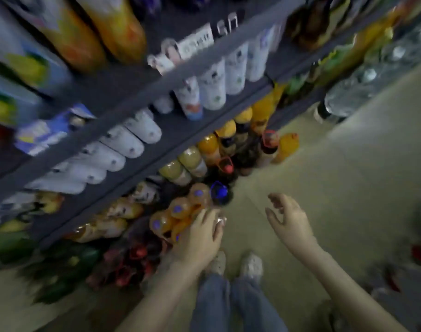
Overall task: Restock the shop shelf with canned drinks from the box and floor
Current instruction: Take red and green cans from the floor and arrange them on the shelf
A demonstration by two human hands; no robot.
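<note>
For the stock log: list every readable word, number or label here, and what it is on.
None reads for certain; the frame is motion-blurred.
White shelf-edge tag: dark print, too blurred.
Pale marks right of it: perhaps two digits, unreadable.
White drink containers: labels too blurred.

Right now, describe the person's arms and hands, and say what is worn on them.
The left hand and right hand wear no gloves, and no sleeve or watch shows on either arm up to the frame's edge. The picture is too blurred to rule out rings. Below the arms are blue jeans and pale shoes.
</note>
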